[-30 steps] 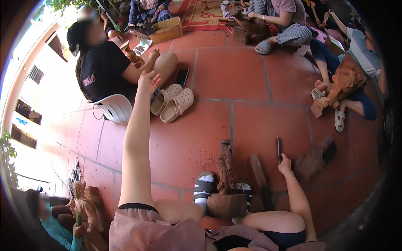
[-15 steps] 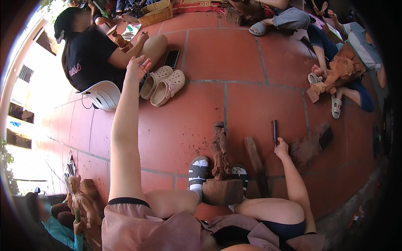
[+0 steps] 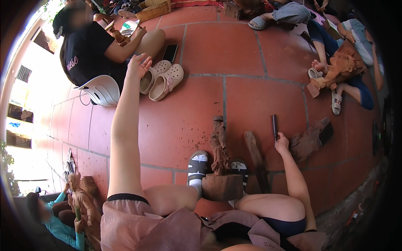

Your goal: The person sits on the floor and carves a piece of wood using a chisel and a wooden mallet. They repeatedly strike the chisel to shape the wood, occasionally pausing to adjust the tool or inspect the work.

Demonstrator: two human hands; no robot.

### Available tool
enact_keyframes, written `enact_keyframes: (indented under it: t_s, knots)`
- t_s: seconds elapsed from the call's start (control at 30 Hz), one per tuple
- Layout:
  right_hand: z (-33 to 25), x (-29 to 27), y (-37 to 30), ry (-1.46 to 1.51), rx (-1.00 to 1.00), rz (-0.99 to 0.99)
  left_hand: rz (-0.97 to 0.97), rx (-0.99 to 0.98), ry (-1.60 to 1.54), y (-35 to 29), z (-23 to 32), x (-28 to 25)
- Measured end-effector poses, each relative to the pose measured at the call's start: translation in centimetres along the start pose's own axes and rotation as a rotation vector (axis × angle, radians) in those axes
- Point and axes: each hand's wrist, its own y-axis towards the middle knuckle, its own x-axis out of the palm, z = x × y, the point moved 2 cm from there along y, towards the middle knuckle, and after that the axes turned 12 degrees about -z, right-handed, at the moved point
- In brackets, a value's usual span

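My left hand (image 3: 139, 66) reaches far forward with its fingers apart and nothing in them, beside a seated person in a black shirt. My right hand (image 3: 282, 144) is closed round a dark cylindrical tool (image 3: 274, 124), whose thick end points away from me; its lower part is hidden in my grip. Between my sandalled feet stands a carved wooden figure (image 3: 219, 146), upright on an uncarved block (image 3: 222, 187). To its right lies a long wooden plank (image 3: 256, 157), and a rough brown wood piece (image 3: 305, 144) with a dark end lies beyond my right hand.
Beige clogs (image 3: 167, 82) and a phone (image 3: 170, 53) lie by the seated person's white stool (image 3: 101, 91). Wood chips dot the red tiles. At right another person sits with a large carving (image 3: 342, 67); at lower left one holds a tall figure (image 3: 83, 194).
The view has tipped slightly, so most things sit a little higher in the picture. Both my hands keep nearly the same pose. The person at lower left has raised a hand beside the tall figure.
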Motion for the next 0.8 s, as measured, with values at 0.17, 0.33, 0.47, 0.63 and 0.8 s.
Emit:
enact_keyframes:
  t_s: [0.17,0.33,0.47,0.63,0.8]
  knots:
    - [-5.1,-3.6,-0.2,0.350,-0.205,0.136,-0.036,-0.005,-0.021,0.6,-0.1,0.0]
    - [-24.6,-15.1,-14.2,0.945,-0.925,-0.326,0.032,0.004,-0.004,-0.2,-1.4,2.8]
    - [-29.9,-20.3,-25.7,0.998,-1.374,-0.500,-0.055,-0.039,0.029,-0.2,0.6,0.1]
    - [-30.0,-22.4,-31.7,1.101,-1.552,-0.344,-0.089,-0.055,0.044,0.8,-0.5,-0.9]
    - [-27.2,-22.6,-32.8,1.204,-1.594,-0.208,-0.075,-0.054,0.049,-0.5,-0.6,0.0]
